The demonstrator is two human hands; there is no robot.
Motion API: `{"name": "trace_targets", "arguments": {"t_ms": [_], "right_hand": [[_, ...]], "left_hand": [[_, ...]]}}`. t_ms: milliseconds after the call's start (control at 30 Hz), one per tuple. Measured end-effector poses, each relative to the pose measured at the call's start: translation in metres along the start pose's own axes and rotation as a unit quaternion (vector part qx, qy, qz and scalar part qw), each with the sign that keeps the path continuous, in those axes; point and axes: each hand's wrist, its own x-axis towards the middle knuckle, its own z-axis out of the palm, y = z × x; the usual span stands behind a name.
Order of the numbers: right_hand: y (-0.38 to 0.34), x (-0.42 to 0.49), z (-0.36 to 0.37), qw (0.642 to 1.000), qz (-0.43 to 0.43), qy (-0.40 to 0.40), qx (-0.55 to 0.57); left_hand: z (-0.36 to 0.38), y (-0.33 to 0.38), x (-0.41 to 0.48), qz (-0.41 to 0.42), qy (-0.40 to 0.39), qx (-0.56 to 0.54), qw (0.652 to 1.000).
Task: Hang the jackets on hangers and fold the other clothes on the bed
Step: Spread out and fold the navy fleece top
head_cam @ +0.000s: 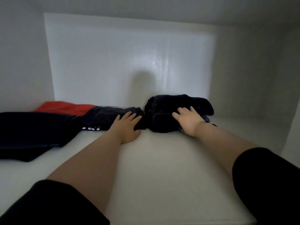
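A bundled dark garment (164, 104) lies on a white shelf (162, 168) near its back wall. My right hand (188, 120) rests flat on top of the bundle, fingers spread. To its left, a second dark garment (103, 116) with white lettering along one edge lies flat. My left hand (127, 127) presses on that garment's right end, fingers straight. Both forearms reach forward from black sleeves.
A large dark navy garment (32, 133) spreads over the shelf's left side, and a red piece of clothing (65, 108) lies behind it. White walls enclose the shelf at the back, left and right. Bare white surface fills the front.
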Motion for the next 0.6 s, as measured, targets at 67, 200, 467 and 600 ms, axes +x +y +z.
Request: {"name": "trace_targets", "arguments": {"t_ms": [67, 200, 467, 600], "right_hand": [[-0.008, -0.001, 0.007, 0.999, -0.004, 0.043, -0.014], [-0.011, -0.004, -0.005, 0.997, 0.001, -0.016, 0.075], [0.048, 0.066, -0.108, 0.945, 0.112, 0.132, 0.279], [0.060, 0.122, -0.111, 0.889, 0.204, 0.261, 0.317]], "left_hand": [[-0.002, 0.002, -0.001, 0.002, 0.004, 0.000, 1.000], [-0.004, 0.007, -0.005, 0.014, 0.023, -0.008, 1.000], [-0.002, 0.006, -0.003, 0.013, 0.040, -0.020, 0.999], [-0.001, 0.005, -0.002, 0.020, 0.044, -0.022, 0.999]]}}
